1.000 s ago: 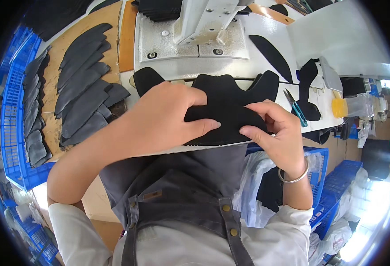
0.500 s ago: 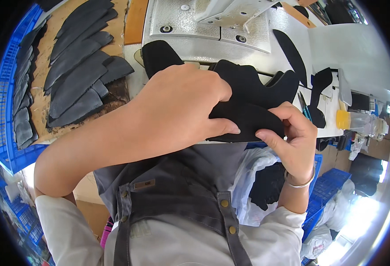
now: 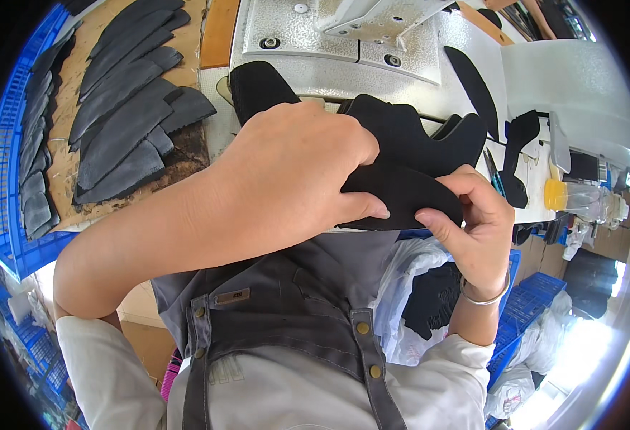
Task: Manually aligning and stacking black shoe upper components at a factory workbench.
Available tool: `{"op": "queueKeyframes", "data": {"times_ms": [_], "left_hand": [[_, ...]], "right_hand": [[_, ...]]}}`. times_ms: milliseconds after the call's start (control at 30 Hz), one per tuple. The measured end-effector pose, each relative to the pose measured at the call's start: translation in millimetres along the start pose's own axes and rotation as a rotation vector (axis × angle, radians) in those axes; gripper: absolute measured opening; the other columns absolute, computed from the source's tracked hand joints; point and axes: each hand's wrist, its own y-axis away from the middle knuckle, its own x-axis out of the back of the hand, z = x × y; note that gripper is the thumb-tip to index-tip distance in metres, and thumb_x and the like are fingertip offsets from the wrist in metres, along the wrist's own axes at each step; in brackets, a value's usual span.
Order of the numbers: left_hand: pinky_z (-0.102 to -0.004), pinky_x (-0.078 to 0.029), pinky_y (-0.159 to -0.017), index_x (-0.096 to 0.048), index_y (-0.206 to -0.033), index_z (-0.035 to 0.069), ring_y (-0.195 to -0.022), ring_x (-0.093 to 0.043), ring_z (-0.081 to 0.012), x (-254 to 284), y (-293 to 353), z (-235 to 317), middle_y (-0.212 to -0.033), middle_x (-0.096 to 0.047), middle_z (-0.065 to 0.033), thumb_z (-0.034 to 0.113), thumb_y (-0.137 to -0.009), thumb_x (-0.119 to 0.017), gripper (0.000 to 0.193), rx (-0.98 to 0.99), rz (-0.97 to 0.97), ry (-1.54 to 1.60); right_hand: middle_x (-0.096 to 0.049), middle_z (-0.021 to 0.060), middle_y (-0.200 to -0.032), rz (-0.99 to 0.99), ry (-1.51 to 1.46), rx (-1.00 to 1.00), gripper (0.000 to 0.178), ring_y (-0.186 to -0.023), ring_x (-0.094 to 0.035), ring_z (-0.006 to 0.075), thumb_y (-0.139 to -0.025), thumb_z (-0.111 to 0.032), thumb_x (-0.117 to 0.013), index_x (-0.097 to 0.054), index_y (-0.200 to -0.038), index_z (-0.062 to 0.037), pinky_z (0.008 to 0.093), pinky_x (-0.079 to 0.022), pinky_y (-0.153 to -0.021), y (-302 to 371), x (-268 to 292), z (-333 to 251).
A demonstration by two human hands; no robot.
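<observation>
A black cut fabric piece [image 3: 401,190] with several lobes is held up close in front of me, over the front edge of a white sewing table [image 3: 465,43]. My left hand [image 3: 293,172] covers its left part, thumb pinching the lower edge. My right hand [image 3: 473,229] pinches its lower right tip between thumb and fingers; a silver bangle is on that wrist. Part of the piece is hidden behind my left hand.
A grey sewing machine base [image 3: 344,36] stands behind the piece. Several long black cut pieces [image 3: 125,107] lie stacked on a brown board at left, beside a blue crate [image 3: 3,179]. Teal scissors [image 3: 494,179], more black pieces [image 3: 519,150] and a yellow-capped bottle [image 3: 573,197] sit at right.
Both hands have lifted the black piece off the table and brought it closer to me. The right fingers have shifted along its lower tip.
</observation>
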Motion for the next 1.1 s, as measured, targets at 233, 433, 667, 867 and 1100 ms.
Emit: {"op": "queueKeyframes", "data": {"times_ms": [233, 433, 667, 867, 1100], "left_hand": [[-0.0395, -0.038, -0.050, -0.052, -0.066, 0.000, -0.056, -0.048, -0.0392, 1, -2, 0, -0.056, -0.048, -0.0175, 0.035, -0.073, -0.077, 0.043, 0.030, -0.029, -0.005], [-0.0396, -0.040, -0.051, -0.053, -0.068, 0.001, -0.058, -0.050, -0.0391, 3, 0, 5, -0.057, -0.050, -0.0180, 0.033, -0.073, -0.077, 0.040, 0.058, -0.070, -0.043], [-0.0373, -0.040, -0.050, -0.053, -0.067, 0.000, -0.055, -0.056, -0.0321, 26, 4, 0, -0.056, -0.055, -0.0135, 0.024, -0.075, -0.076, 0.034, 0.098, -0.186, -0.013], [-0.0361, -0.041, -0.051, -0.055, -0.068, 0.000, -0.055, -0.059, -0.0291, 35, 6, -2, -0.056, -0.058, -0.0121, 0.020, -0.079, -0.073, 0.030, 0.134, -0.239, 0.053], [-0.0372, -0.041, -0.051, -0.055, -0.069, 0.000, -0.056, -0.059, -0.0304, 35, 9, -3, -0.057, -0.059, -0.0115, 0.021, -0.079, -0.072, 0.029, 0.155, -0.246, 0.031]], "right_hand": [[-0.055, 0.0016, -0.080, -0.022, 0.045, -0.022, 0.029, -0.071, -0.052, 0.0064, -0.070, 0.000, -0.078, -0.063, -0.094, 0.0012, 0.0191, -0.042, -0.061, -2, 2, 7], [-0.062, 0.0070, -0.089, -0.004, 0.251, -0.046, 0.051, -0.072, -0.059, 0.0166, -0.062, -0.010, -0.084, -0.059, -0.106, -0.0033, 0.0261, -0.048, -0.062, -8, -13, -16], [-0.063, 0.0114, -0.094, -0.025, 0.438, -0.020, 0.067, -0.076, -0.061, 0.0290, -0.056, -0.017, -0.087, -0.055, -0.114, -0.0071, 0.0350, -0.051, -0.070, -12, -17, -22], [-0.059, 0.0111, -0.080, 0.006, 0.410, -0.012, 0.071, -0.068, -0.057, 0.0223, -0.054, -0.012, -0.087, -0.055, -0.116, -0.0067, 0.0307, -0.048, -0.064, -12, -16, -18], [-0.058, 0.0098, -0.078, 0.001, 0.424, 0.003, 0.071, -0.067, -0.056, 0.0200, -0.053, -0.012, -0.088, -0.055, -0.116, -0.0060, 0.0296, -0.048, -0.064, -14, -19, -18]]}}
